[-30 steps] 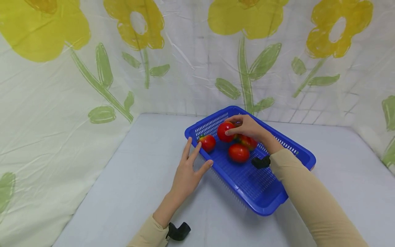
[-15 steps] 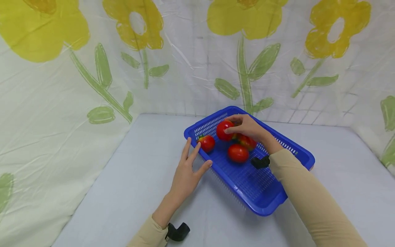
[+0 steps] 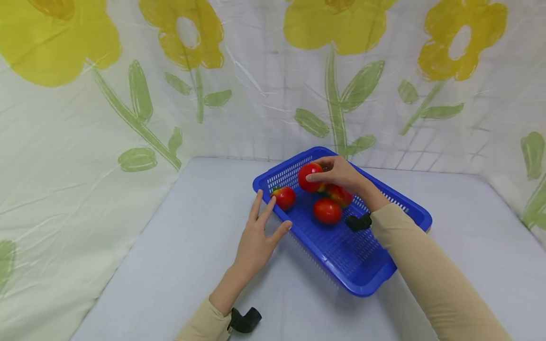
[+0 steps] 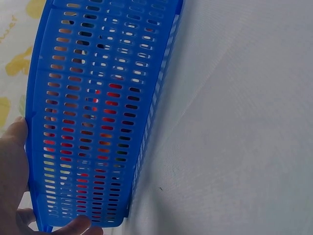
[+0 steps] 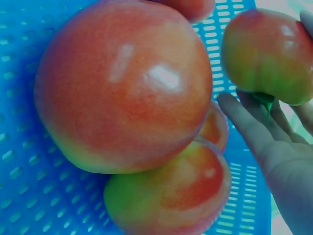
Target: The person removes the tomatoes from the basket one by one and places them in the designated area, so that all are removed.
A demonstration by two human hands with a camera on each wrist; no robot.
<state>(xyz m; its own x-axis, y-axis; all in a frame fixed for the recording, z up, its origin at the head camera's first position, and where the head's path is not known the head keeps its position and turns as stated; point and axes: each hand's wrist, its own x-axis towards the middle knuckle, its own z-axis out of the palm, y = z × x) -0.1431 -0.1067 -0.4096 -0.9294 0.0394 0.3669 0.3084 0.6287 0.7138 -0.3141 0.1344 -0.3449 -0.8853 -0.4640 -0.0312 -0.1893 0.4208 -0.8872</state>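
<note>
Over the far end of a blue perforated basket (image 3: 313, 248), my right hand (image 3: 339, 177) holds a red tomato (image 3: 310, 177) between thumb and fingers. In the right wrist view this held tomato (image 5: 266, 54) has its green stem end pointing down toward the palm. My left hand (image 3: 253, 241) is spread along the basket's near-left side, fingertips and thumb tip at the rim. Inside the basket lie more tomatoes: one (image 3: 285, 198) by the left corner, one (image 3: 328, 211) in the middle, and another (image 3: 341, 195) partly hidden beneath my right hand.
The basket stands at an angle on a pale table (image 3: 183, 246). Behind it hangs a white curtain (image 3: 256, 94) printed with yellow flowers. A black wrist device (image 3: 246, 320) is worn on the left wrist, another (image 3: 358, 222) on the right.
My right hand has raised the tomato it holds slightly. My left hand keeps its place at the rim, and the whole scene shifts a little left in the head view.
</note>
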